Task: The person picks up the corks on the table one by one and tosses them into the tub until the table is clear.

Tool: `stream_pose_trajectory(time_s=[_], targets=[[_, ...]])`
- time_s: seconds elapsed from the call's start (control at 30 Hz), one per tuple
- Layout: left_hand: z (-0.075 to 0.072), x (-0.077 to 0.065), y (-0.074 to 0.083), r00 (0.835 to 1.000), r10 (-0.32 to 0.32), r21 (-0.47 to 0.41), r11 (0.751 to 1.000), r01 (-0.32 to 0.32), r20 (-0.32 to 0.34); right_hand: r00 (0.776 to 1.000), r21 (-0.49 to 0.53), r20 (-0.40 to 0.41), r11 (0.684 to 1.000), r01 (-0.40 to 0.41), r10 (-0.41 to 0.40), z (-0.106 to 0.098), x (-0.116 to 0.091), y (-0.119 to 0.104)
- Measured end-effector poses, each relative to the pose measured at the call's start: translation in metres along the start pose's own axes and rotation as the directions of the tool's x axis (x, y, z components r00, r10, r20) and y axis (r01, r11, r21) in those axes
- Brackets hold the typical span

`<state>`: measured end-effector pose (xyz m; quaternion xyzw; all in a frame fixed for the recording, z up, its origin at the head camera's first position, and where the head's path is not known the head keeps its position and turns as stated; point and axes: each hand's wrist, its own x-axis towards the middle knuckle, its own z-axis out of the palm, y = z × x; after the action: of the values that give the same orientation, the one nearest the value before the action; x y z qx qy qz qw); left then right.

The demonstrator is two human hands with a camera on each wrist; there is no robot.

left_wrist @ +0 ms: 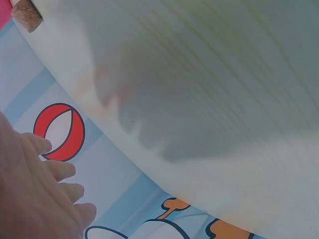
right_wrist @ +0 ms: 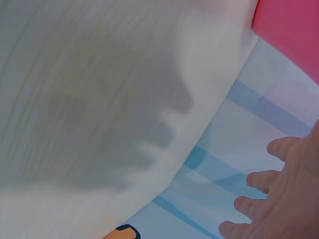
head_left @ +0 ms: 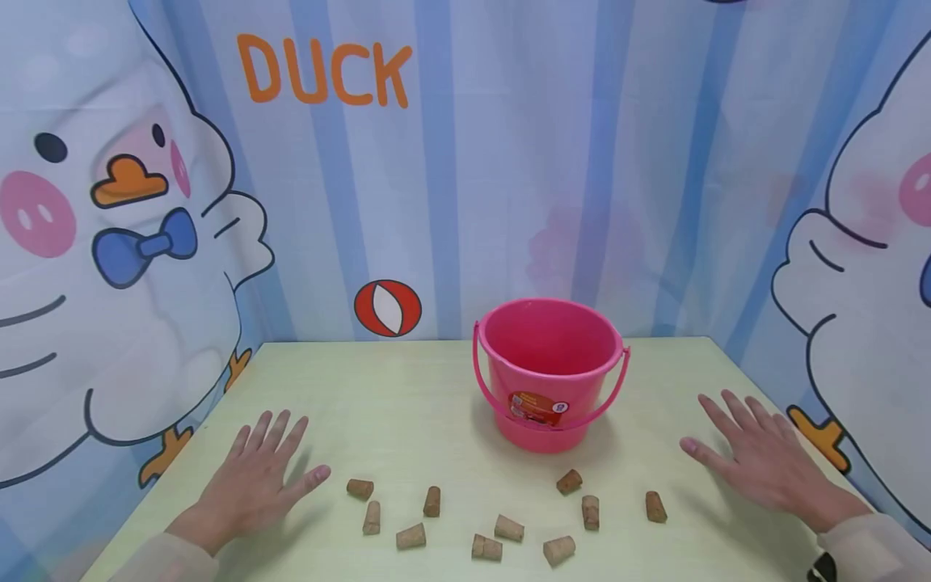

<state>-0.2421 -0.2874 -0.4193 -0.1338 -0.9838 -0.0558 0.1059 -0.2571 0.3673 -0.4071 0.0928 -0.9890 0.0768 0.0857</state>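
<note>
My left hand (head_left: 254,481) is spread over the left side of the table, palm down, holding nothing. Nearest to it lie a brown cork (head_left: 360,488) and a paler upright-looking cork (head_left: 372,517). On the right side my right hand (head_left: 764,453) also hovers with fingers spread and nothing in it; a dark cork (head_left: 656,507) is the closest one. Several more corks, such as one by the front (head_left: 559,550), are scattered between the hands. Behind them stands a pink bucket (head_left: 541,412), its handle hanging down in front. The right wrist view catches part of the bucket (right_wrist: 294,30).
The pale wooden table (head_left: 349,404) ends at a striped blue curtain (head_left: 480,202) printed with ducks and a red ball (head_left: 388,308). The curtain also runs along both sides of the table.
</note>
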Motion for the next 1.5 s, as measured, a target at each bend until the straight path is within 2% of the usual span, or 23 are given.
stream_pose_trajectory(time_s=[0.27,0.97,1.5], targets=[[0.002,0.001,0.0,1.0,-0.006,0.008,1.0,0.006,0.003,1.0,0.068,-0.003,0.998,0.017,-0.017,-0.005,0.003,-0.007],[-0.002,0.001,0.002,1.0,0.017,-0.014,1.0,-0.017,-0.014,0.999,0.161,-0.049,0.986,0.031,-0.023,-0.024,0.022,-0.033],[-0.004,0.004,0.007,0.999,0.033,-0.035,0.999,-0.034,-0.009,0.998,0.269,-0.063,0.962,0.037,-0.02,-0.037,0.03,-0.055]])
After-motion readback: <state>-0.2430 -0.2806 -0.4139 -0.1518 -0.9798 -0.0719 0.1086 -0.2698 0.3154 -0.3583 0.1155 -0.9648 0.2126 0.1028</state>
